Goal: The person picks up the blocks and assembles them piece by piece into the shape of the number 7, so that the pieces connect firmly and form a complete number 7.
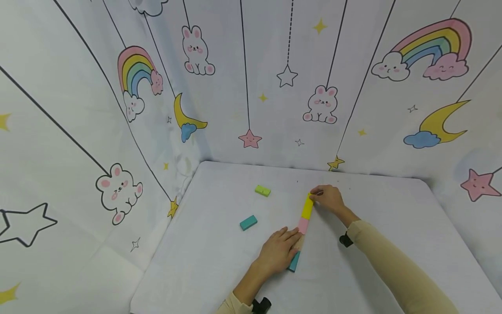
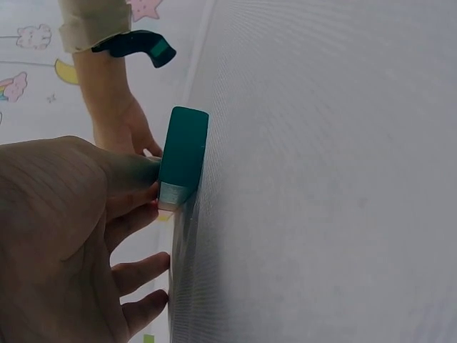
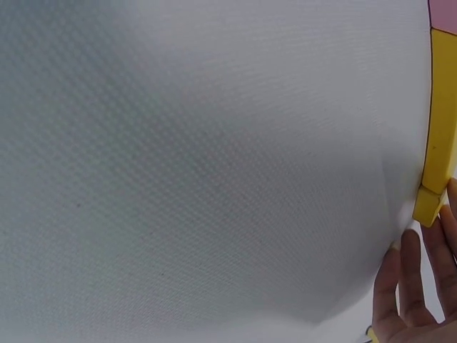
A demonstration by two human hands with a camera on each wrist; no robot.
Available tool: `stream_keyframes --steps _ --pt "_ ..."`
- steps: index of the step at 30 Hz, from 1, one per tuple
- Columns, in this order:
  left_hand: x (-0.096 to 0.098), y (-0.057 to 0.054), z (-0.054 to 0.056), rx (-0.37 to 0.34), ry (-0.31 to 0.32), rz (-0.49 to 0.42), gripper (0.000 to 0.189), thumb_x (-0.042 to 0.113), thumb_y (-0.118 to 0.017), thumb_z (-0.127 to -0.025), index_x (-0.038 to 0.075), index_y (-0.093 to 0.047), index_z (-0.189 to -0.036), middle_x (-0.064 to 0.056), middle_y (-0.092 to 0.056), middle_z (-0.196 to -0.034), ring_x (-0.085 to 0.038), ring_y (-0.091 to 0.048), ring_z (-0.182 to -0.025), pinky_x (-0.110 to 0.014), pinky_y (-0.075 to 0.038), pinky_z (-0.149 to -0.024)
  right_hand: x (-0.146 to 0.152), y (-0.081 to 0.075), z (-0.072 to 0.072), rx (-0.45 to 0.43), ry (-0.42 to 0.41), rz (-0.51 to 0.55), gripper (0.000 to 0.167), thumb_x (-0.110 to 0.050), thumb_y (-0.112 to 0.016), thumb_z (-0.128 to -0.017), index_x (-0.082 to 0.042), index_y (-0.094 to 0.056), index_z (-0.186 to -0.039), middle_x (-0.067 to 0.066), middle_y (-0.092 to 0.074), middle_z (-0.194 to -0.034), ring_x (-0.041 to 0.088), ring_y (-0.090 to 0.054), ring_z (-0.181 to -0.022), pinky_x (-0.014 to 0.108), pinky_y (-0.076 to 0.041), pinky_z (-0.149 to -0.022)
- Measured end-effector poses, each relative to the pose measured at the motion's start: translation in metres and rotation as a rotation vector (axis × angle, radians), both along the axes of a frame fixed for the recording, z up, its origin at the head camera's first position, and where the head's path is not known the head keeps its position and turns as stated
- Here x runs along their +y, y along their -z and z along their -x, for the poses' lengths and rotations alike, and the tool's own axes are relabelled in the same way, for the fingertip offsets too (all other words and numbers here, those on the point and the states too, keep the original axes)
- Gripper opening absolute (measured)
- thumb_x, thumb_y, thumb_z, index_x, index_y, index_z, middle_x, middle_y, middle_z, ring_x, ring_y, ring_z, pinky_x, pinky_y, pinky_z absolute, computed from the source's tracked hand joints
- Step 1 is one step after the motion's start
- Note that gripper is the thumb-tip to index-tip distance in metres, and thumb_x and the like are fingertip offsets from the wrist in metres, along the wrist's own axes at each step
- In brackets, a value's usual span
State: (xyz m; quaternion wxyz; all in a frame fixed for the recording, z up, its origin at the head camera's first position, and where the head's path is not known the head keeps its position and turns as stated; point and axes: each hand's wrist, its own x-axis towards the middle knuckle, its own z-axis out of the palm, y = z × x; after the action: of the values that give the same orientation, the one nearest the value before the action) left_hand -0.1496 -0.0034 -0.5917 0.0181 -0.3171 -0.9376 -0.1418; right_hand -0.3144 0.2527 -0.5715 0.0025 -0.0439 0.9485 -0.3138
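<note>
- Your left hand (image 1: 277, 253), fingers extended, touches the block row (image 1: 303, 226) on the table (image 1: 392, 205).
- Your right hand (image 1: 328, 198) pinches its yellow far end (image 1: 307, 206).
- A teal block (image 1: 249, 223) and green block (image 1: 262, 190) lie leftward.

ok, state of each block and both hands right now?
Yellow section: lined up, far end
Pink block: lined up, next to yellow
Beige block: lined up, partly covered by fingers
Lined-up teal block: near end
Loose teal block: lying apart
Lime-green block: lying apart
Left hand: fingers extended, against the lined-up blocks
Right hand: pinching yellow's far tip
</note>
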Motion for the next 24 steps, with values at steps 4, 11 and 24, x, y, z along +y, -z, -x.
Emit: stream_keyframes --steps 4,11,24 --pt "-0.0001 -0.0018 -0.0005 -0.009 -0.003 -0.004 0.051 0.034 -0.058 -0.107 0.020 -0.052 -0.155 0.006 -0.049 -0.160 -0.026 -0.047 -0.146 -0.040 -0.040 -0.120 0.0013 0.0033 0.0014 0.007 0.002 0.013 0.023 -0.025 -0.078 -0.095 -0.008 -0.080 -0.110 0.012 -0.078 -0.104 0.032 -0.072 -0.097 0.043 -0.058 -0.077" --pt "0.0000 -0.0019 -0.0008 -0.012 -0.010 0.003 0.051 0.035 -0.058 -0.107 0.021 -0.052 -0.156 0.007 -0.048 -0.160 -0.025 -0.047 -0.146 -0.039 -0.038 -0.121 0.0031 0.0071 0.0033 -0.004 0.009 0.029 0.023 -0.024 -0.078 -0.095 -0.008 -0.080 -0.111 0.012 -0.078 -0.106 0.032 -0.073 -0.097 0.043 -0.060 -0.076" --pt "0.0007 -0.0009 0.0002 -0.021 -0.009 -0.004 0.051 0.033 -0.059 -0.107 0.020 -0.052 -0.155 0.006 -0.048 -0.160 -0.025 -0.046 -0.147 -0.039 -0.038 -0.122 0.0034 0.0045 0.0021 -0.041 0.005 0.031 0.025 -0.025 -0.076 -0.097 -0.007 -0.079 -0.114 0.013 -0.077 -0.110 0.023 -0.066 -0.085 0.031 -0.051 -0.067"
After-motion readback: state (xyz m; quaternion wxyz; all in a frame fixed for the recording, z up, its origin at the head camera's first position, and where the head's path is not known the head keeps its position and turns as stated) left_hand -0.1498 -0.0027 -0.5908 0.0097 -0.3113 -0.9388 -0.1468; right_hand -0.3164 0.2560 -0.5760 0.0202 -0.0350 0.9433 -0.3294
